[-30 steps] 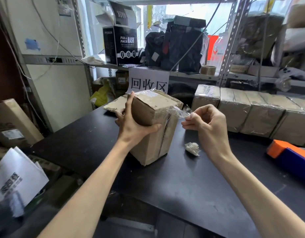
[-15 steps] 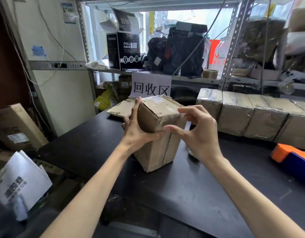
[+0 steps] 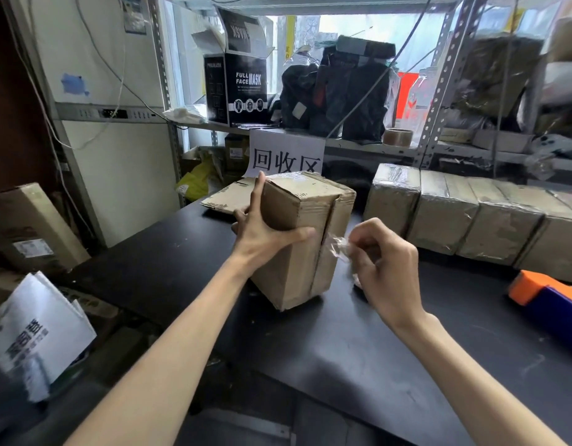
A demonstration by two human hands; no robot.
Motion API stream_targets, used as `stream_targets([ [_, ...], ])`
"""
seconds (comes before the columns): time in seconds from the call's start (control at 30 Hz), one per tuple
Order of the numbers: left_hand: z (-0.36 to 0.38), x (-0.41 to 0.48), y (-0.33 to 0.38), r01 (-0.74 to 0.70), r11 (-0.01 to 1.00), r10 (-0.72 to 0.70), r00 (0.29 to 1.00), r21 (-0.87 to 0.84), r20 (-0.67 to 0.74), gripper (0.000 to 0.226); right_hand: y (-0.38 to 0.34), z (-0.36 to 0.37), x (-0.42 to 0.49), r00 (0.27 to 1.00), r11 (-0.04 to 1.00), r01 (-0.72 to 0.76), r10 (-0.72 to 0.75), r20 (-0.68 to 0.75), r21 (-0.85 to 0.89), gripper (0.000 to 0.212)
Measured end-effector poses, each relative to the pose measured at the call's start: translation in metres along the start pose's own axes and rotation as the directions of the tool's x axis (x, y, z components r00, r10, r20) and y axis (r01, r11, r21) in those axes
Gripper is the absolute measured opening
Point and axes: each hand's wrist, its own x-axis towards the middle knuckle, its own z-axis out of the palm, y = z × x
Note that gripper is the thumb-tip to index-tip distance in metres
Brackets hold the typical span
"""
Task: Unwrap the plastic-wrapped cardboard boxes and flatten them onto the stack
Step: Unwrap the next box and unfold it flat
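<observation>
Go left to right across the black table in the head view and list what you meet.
Flattened cardboard → cardboard box → plastic wrap pinched by the right hand → wrapped boxes → orange-and-blue object.

Two bare forearms (image 3: 181,333) — bare, long-fingered hands (image 3: 262,235)
</observation>
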Motion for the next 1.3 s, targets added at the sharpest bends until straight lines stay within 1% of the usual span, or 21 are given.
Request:
stream_targets([
  [0.1, 0.002, -0.004, -0.007, -0.039, 0.999, 0.036, 0.995, 0.033, 0.095, 0.150, 0.003, -0.003, 0.004, 0.974, 0.973, -0.223, 0.220, 0.062, 0.065, 0.028],
  [0.2, 0.000, -0.007, -0.023, -0.113, 0.986, 0.089, 0.977, 0.120, 0.192, 0.155, 0.006, -0.001, 0.009, 0.951, 0.940, -0.308, 0.305, 0.045, 0.145, 0.026],
  [0.3, 0.000, -0.010, -0.025, -0.108, 0.987, 0.089, 0.984, 0.118, 0.155, 0.148, 0.008, 0.005, 0.011, 0.959, 0.951, -0.279, 0.283, -0.006, 0.134, 0.020],
  [0.37, 0.002, -0.010, -0.023, -0.097, 0.990, 0.087, 0.991, 0.099, 0.103, 0.144, 0.003, 0.003, 0.010, 0.980, 0.975, -0.197, 0.196, 0.019, 0.105, 0.009],
  [0.47, 0.003, -0.007, -0.021, -0.047, 0.999, 0.048, 0.996, -0.003, 0.073, 0.135, -0.003, -0.003, 0.011, 0.994, 0.999, -0.010, 0.005, 0.108, 0.049, 0.049],
  [0.5, 0.004, -0.007, -0.017, -0.028, 0.999, 0.030, 0.996, -0.022, 0.082, 0.131, -0.004, -0.004, 0.012, 0.993, 0.999, 0.050, -0.051, 0.110, 0.004, 0.050],
  [0.57, 0.008, -0.008, -0.011, -0.007, 1.000, 0.010, 0.994, -0.027, 0.113, 0.127, -0.007, -0.007, 0.017, 0.991, 0.987, 0.126, -0.120, 0.062, -0.096, 0.028],
  [0.63, 0.013, -0.013, -0.010, -0.014, 1.000, 0.016, 0.990, -0.017, 0.138, 0.127, -0.008, -0.012, 0.024, 0.988, 0.975, 0.153, -0.148, 0.045, -0.159, 0.008],
  [0.67, 0.015, -0.015, -0.013, -0.015, 1.000, 0.018, 0.988, -0.021, 0.152, 0.128, -0.009, -0.014, 0.027, 0.988, 0.976, 0.145, -0.136, 0.066, -0.164, 0.005],
  [0.77, 0.014, -0.019, -0.022, -0.041, 0.997, 0.053, 0.980, -0.062, 0.193, 0.132, -0.013, -0.024, 0.035, 0.971, 0.983, 0.121, -0.088, 0.224, -0.140, 0.015],
  [0.87, 0.011, -0.018, -0.021, -0.028, 0.996, 0.044, 0.981, -0.089, 0.188, 0.129, -0.018, -0.030, 0.041, 0.886, 0.997, 0.031, 0.003, 0.464, -0.065, 0.022],
  [0.9, 0.010, -0.017, -0.019, -0.022, 0.996, 0.039, 0.981, -0.088, 0.189, 0.126, -0.019, -0.030, 0.041, 0.861, 0.999, -0.033, 0.047, 0.507, -0.037, 0.031],
  [0.93, 0.009, -0.018, -0.017, -0.019, 0.996, 0.038, 0.978, -0.092, 0.203, 0.124, -0.019, -0.030, 0.041, 0.850, 0.995, -0.102, 0.098, 0.517, -0.022, 0.043],
  [0.97, 0.008, -0.018, -0.015, -0.017, 0.995, 0.040, 0.973, -0.103, 0.226, 0.124, -0.018, -0.029, 0.041, 0.861, 0.989, -0.150, 0.137, 0.489, -0.013, 0.050],
  [1.0, 0.007, -0.018, -0.012, -0.008, 0.993, 0.038, 0.966, -0.119, 0.256, 0.124, -0.018, -0.028, 0.041, 0.898, 0.989, -0.151, 0.141, 0.417, -0.011, 0.050],
  [1.03, 0.005, -0.019, -0.010, 0.006, 0.992, 0.031, 0.959, -0.129, 0.282, 0.125, -0.019, -0.027, 0.040, 0.941, 0.995, -0.095, 0.098, 0.323, -0.025, 0.045],
  [1.07, 0.005, -0.019, -0.007, 0.021, 0.990, 0.021, 0.954, -0.137, 0.298, 0.126, -0.019, -0.025, 0.038, 0.971, 0.998, 0.004, 0.011, 0.241, -0.062, 0.037],
  [1.1, 0.004, -0.019, -0.006, 0.032, 0.989, 0.014, 0.951, -0.144, 0.308, 0.128, -0.019, -0.023, 0.036, 0.976, 0.985, 0.129, -0.106, 0.191, -0.112, 0.028],
  [1.17, 0.003, -0.018, -0.007, 0.035, 0.989, 0.014, 0.946, -0.147, 0.325, 0.132, -0.015, -0.020, 0.029, 0.938, 0.921, 0.330, -0.295, 0.181, -0.209, 0.014],
  [1.23, 0.003, -0.020, -0.009, 0.023, 0.991, 0.024, 0.941, -0.135, 0.339, 0.135, -0.008, -0.019, 0.025, 0.913, 0.878, 0.397, -0.347, 0.214, -0.267, 0.007],
  [1.3, 0.004, -0.021, -0.010, 0.007, 0.990, 0.042, 0.942, -0.143, 0.332, 0.137, -0.003, -0.021, 0.021, 0.900, 0.870, 0.415, -0.351, 0.258, -0.266, 0.010],
])
